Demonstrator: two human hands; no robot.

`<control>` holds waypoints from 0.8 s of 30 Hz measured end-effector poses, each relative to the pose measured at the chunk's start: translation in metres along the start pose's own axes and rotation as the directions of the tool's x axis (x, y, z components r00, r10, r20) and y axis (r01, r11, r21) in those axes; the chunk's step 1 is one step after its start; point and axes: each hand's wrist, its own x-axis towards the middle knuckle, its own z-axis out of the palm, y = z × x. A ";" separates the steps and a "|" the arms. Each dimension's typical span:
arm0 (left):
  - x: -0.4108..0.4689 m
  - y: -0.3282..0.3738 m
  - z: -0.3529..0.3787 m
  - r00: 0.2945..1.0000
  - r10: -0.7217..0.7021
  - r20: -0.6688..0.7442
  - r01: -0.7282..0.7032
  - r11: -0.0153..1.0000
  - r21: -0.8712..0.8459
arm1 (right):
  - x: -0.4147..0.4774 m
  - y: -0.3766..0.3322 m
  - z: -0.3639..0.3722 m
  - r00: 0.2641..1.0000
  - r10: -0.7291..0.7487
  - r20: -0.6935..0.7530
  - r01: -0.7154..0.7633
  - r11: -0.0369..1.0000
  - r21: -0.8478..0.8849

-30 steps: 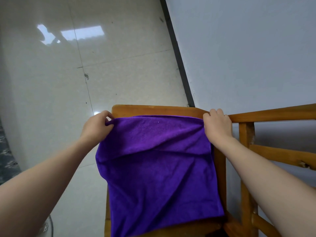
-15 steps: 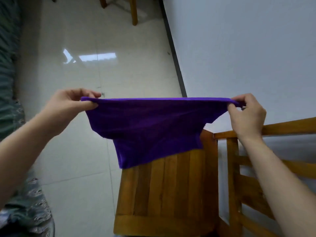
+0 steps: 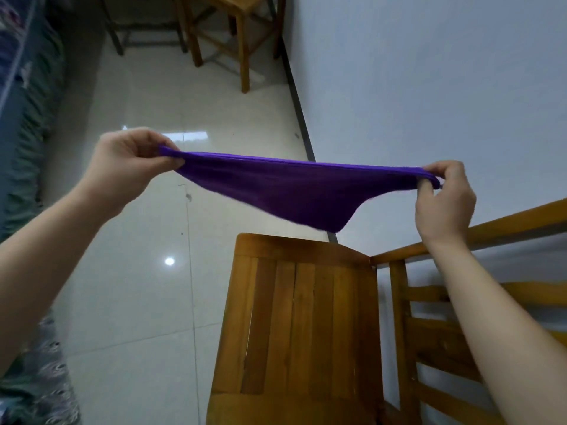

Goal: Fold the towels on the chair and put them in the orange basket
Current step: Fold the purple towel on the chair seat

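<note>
Head view: purple towel (image 3: 294,187), stretched taut in the air above the slatted seat of the wooden chair (image 3: 300,326), clear of it. Left hand (image 3: 122,167) pinches one top corner between thumb and curled fingers; right hand (image 3: 445,200) pinches the opposite corner likewise. Second wooden chair (image 3: 236,29) stands farther along the wall.

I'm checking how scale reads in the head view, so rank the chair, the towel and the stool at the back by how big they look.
1. chair: largest, nearest the camera and cut off by the frame.
2. towel: mid-sized, stretched out above the chair.
3. stool: smallest, but far off and cropped at the top, so its real size is unsure.
</note>
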 end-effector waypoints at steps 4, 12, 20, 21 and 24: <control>0.006 0.002 0.007 1.000 -0.012 -0.004 0.012 1.000 -0.012 | 0.009 -0.007 0.002 0.993 0.094 0.075 -0.099 0.993 0.068; 0.006 0.012 0.012 0.999 -0.033 0.026 0.035 0.995 -0.088 | 0.022 -0.011 -0.011 0.935 0.341 0.100 -0.348 0.818 0.458; -0.037 -0.015 0.007 0.904 -0.264 0.335 0.372 0.872 -0.318 | -0.019 0.008 -0.024 0.901 0.407 0.154 -0.421 0.726 0.544; -0.049 -0.027 0.013 0.874 -0.309 0.376 0.430 0.852 -0.298 | -0.034 0.014 -0.020 0.899 0.420 0.126 -0.424 0.757 0.497; -0.091 -0.069 0.033 0.793 -0.443 0.419 0.560 0.800 -0.214 | -0.091 0.044 -0.003 0.849 0.509 0.142 -0.526 0.792 0.309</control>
